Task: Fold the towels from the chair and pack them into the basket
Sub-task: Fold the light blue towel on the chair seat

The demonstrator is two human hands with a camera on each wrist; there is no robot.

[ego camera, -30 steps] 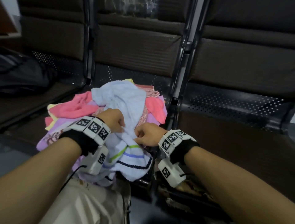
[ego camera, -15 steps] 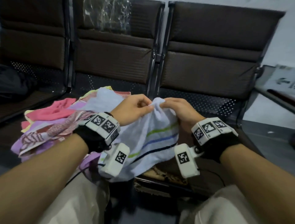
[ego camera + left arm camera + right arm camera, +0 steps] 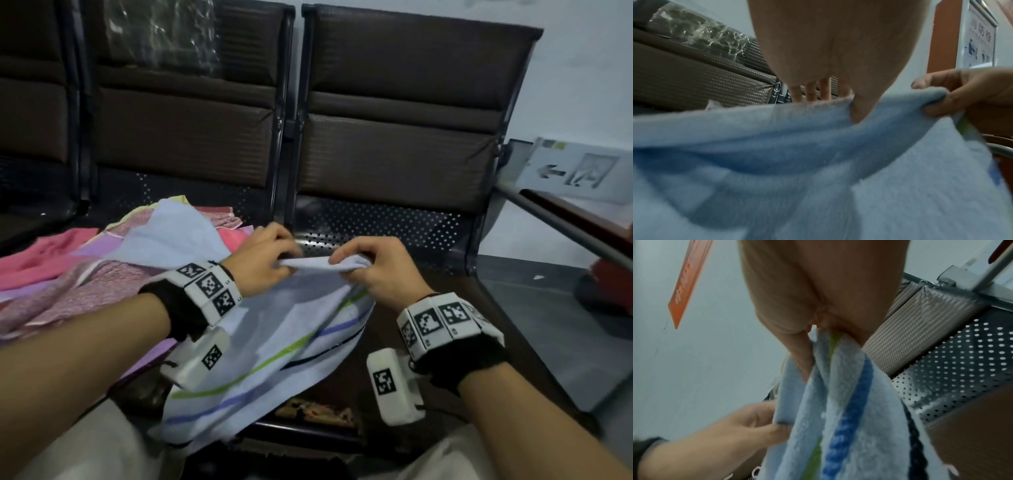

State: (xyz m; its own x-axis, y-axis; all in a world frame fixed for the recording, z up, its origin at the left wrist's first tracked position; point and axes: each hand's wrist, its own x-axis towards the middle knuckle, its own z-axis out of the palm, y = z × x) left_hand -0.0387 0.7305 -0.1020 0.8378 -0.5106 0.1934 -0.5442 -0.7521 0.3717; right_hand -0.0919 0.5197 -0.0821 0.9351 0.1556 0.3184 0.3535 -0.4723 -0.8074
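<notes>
A pale blue towel [image 3: 274,339] with green, blue and dark stripes hangs in front of me. My left hand [image 3: 265,265] and right hand [image 3: 368,270] each pinch its top edge, a short stretch of cloth taut between them. The left wrist view shows the towel [image 3: 818,162] filling the lower frame, with my left hand [image 3: 851,104] on its edge and my right hand [image 3: 953,99] beside it. From the right wrist, the striped towel [image 3: 838,418] hangs from my right hand [image 3: 818,340]. A heap of pink, purple and light blue towels [image 3: 102,270] lies on the chair seat at left.
A row of dark brown chairs [image 3: 394,137] with perforated metal seats stands ahead; the right-hand seat [image 3: 376,226] lies under my hands. A brown patterned object [image 3: 318,411] sits low in front, partly under the towel. A railing [image 3: 565,226] and grey floor are at right.
Both hands lifted the striped towel off the heap and carried it right, toward the right-hand seat. They now hold its top edge farther apart than half a second ago.
</notes>
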